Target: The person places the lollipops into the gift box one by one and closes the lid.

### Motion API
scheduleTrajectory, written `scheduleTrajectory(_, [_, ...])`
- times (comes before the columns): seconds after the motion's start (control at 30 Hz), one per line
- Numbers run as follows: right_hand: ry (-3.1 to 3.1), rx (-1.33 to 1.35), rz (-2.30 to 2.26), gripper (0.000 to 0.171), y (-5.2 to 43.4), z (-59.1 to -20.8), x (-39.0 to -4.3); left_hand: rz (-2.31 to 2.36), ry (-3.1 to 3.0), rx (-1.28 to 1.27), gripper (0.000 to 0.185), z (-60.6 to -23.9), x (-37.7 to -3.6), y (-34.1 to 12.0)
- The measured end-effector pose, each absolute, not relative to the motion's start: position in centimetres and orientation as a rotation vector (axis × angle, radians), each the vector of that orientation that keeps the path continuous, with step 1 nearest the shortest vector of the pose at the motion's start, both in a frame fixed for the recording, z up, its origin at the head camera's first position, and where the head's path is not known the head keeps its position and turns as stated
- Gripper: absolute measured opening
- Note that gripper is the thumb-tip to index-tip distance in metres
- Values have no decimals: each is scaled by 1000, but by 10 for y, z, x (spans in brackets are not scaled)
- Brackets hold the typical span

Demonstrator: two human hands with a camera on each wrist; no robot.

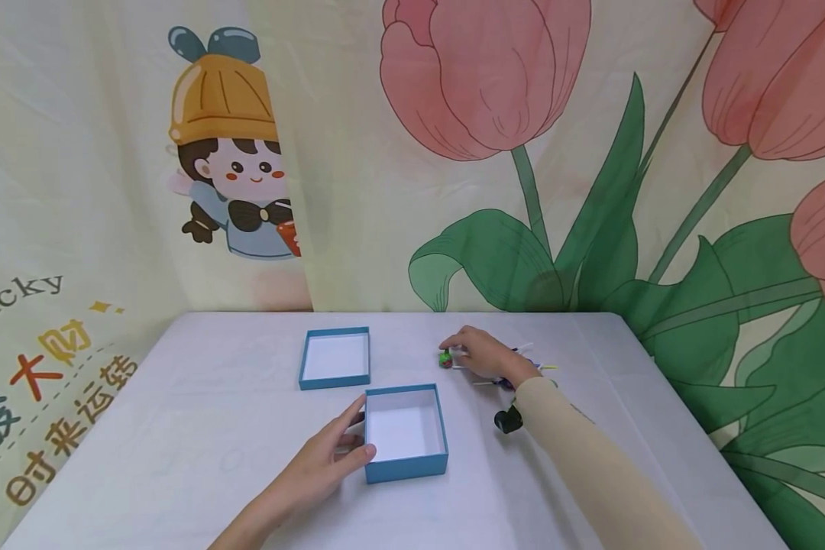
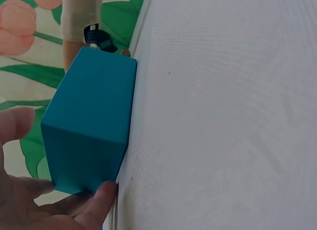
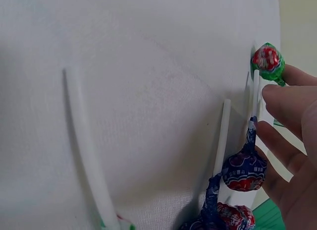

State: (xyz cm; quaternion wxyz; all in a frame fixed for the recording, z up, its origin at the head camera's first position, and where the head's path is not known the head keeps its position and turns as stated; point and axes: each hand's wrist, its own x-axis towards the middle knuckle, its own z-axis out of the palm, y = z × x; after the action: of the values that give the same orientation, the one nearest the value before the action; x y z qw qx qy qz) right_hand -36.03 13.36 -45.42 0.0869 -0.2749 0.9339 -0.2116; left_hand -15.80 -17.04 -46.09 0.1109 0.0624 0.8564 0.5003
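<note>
An open blue box (image 1: 407,467) with a white inside stands on the table, and my left hand (image 1: 326,458) rests against its left wall. In the left wrist view, fingertips (image 2: 104,193) touch the box's side low down, with the thumb near the rim. Farther right, my right hand (image 1: 484,355) pinches a lollipop in a green and red wrapper (image 3: 268,61) between thumb and index finger. Below that hand, a blue-wrapped lollipop (image 3: 244,171) lies close to the other fingers. Another blue-wrapped lollipop (image 3: 212,202) lies beside it, its white stick pointing away.
A shallow blue lid (image 1: 334,381), white inside, lies behind and left of the box. Another white stick (image 3: 86,145) crosses the right wrist view at the left. A dark wrist device (image 1: 508,420) shows at the right sleeve. A patterned cloth (image 1: 357,229) hangs behind the table.
</note>
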Motion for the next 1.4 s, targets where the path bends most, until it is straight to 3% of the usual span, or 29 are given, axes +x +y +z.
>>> scheduleTrajectory(0.6, [2933,-725,-526,28,133,-466,-363,1494,2458,247,81,-464,-157,-177])
scheduleTrajectory(1.4, [2913,-847,-569,20,125,-463,-362,1498,2442,310,82,-463,-158,-182])
